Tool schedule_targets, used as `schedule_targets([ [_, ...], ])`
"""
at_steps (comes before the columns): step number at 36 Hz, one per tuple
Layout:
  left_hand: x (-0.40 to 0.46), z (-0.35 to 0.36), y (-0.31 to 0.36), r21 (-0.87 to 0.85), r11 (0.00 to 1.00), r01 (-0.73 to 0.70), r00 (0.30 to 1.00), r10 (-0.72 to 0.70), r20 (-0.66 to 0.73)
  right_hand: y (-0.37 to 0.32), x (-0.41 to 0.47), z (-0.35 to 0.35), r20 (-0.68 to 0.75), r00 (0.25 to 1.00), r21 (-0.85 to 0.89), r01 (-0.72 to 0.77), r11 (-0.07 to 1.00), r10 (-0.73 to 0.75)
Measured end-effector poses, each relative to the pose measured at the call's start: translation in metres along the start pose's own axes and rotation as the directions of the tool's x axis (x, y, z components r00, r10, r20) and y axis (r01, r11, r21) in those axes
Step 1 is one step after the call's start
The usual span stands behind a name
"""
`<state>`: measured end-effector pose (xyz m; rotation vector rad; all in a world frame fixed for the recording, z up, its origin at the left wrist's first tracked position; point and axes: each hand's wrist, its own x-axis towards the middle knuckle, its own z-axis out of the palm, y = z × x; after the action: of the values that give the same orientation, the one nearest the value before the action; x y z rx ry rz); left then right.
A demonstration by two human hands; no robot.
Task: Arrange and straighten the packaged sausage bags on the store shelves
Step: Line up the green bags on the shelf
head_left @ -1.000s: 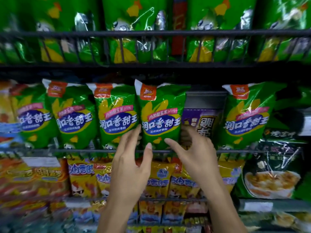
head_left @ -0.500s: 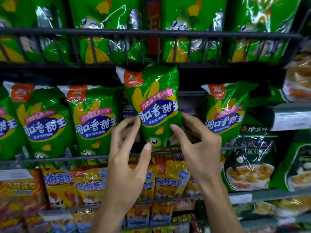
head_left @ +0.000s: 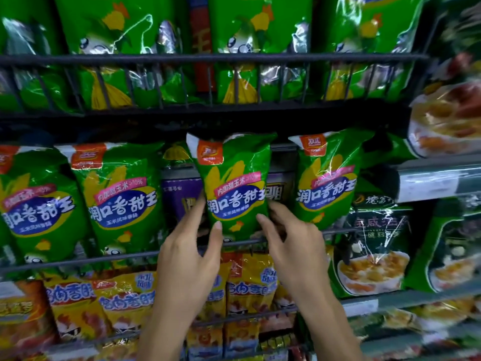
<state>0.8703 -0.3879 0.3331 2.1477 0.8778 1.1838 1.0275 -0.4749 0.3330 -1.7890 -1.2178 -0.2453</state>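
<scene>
A shop — wire shelves (head_left: 208, 58) crowded with packaged sausage bags (head_left: 122, 194).

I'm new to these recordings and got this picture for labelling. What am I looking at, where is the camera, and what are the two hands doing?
There is no machine here: a person wears a camera on the head, looking forward and down at wire store shelves. The left hand and right hand both hold one shiny green corn-print sausage bag by its lower edges, thumbs in front. It tilts a little and sits between matching green bags on the middle shelf. Behind it stands a purple box. Yellow sausage bags fill the shelf below, and dark green food packets stand to the right.
</scene>
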Motion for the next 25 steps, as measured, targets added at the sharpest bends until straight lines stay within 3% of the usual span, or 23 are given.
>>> schedule_targets([
  [3,0.001,0.000,0.001,-0.008,1.000,-0.008,1.000,0.008,0.003,-0.003,0.000,-0.004,-0.081,0.996,0.003,0.020,1.000,-0.019],
  [10,0.002,0.008,-0.002,-0.085,0.996,-0.026,1.000,0.027,0.007,0.000,-0.001,-0.008,-0.082,0.997,0.025,0.005,1.000,-0.003],
  [20,0.010,0.014,0.002,-0.225,0.971,-0.076,0.984,0.037,-0.174,-0.006,0.007,-0.013,-0.166,0.986,0.078,0.014,0.997,-0.001],
  [25,0.011,0.014,-0.007,-0.162,0.987,-0.001,0.997,-0.010,-0.070,0.005,0.007,-0.017,0.076,0.995,-0.053,-0.064,0.997,0.068],
])
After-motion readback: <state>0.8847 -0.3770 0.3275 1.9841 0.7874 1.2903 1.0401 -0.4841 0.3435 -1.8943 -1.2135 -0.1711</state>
